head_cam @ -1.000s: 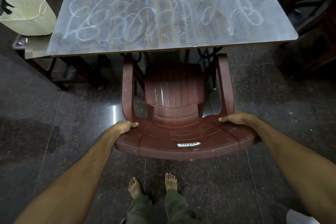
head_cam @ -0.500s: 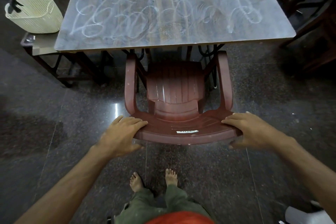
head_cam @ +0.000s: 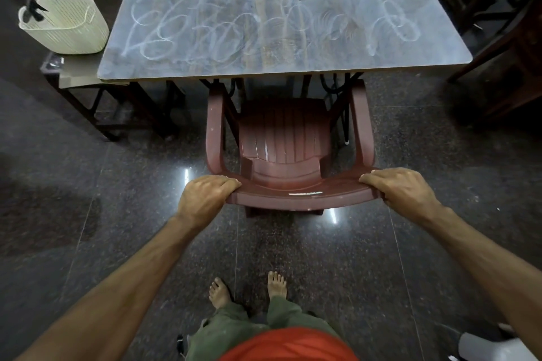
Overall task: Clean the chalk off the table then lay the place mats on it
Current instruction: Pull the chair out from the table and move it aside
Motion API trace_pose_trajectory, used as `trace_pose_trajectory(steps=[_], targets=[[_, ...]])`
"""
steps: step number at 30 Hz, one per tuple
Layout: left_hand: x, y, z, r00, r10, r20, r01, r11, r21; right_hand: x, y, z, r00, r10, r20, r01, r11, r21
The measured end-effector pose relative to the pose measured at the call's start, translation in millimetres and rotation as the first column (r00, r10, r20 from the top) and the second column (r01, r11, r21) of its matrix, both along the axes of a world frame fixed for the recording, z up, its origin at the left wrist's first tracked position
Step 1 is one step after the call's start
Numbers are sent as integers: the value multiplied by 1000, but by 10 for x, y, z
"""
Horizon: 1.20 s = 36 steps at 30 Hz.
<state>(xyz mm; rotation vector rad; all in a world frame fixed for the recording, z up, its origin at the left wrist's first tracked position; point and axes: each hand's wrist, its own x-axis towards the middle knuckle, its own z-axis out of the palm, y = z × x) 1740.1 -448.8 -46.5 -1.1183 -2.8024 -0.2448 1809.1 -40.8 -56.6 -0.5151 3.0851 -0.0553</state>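
View: looking down from the person's head at both bare forearms, a chair and a table on a dark polished stone floor [head_cam: 88, 199].
Left hand: the left hand [head_cam: 205, 198] grips the left end of the chair's top rail, fingers curled over the upper edge.
Right hand: the right hand [head_cam: 400, 190] grips the right end of the same rail, fingers curled over the top and knuckles up.
Chair: a reddish-brown plastic armchair [head_cam: 286, 141] stands upright between the person and the table, its seat facing the table and the tips of its armrests reaching under the near edge.
Tabletop: the grey rectangular tabletop [head_cam: 396, 56] fills the upper middle of the view; nothing stands on it.
Chalk: white chalk scribbles [head_cam: 205, 26], loops and ovals, run over most of the tabletop, denser on the left half, with a brownish smudge near the far middle.
Basket: a pale woven basket [head_cam: 70, 26] sits on a low stand just left of the tabletop.
Place mats: none can be made out.
Person: two bare feet [head_cam: 220, 291] stand on the floor behind the chair, with olive trousers and a red garment at the bottom edge.
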Motion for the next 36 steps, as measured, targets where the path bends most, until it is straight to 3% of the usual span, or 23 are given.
trace_pose_trajectory(steps=[11, 36], targets=[[-265, -39, -39, 1000, 0, -10, 0, 1000, -27, -157, -112, -57, 999, -3, -41, 3, 1000, -11], [-70, 136, -70, 999, 38, 17, -38, 999, -24, -125, 146, -101, 998, -46, 31, 46, 999, 7]])
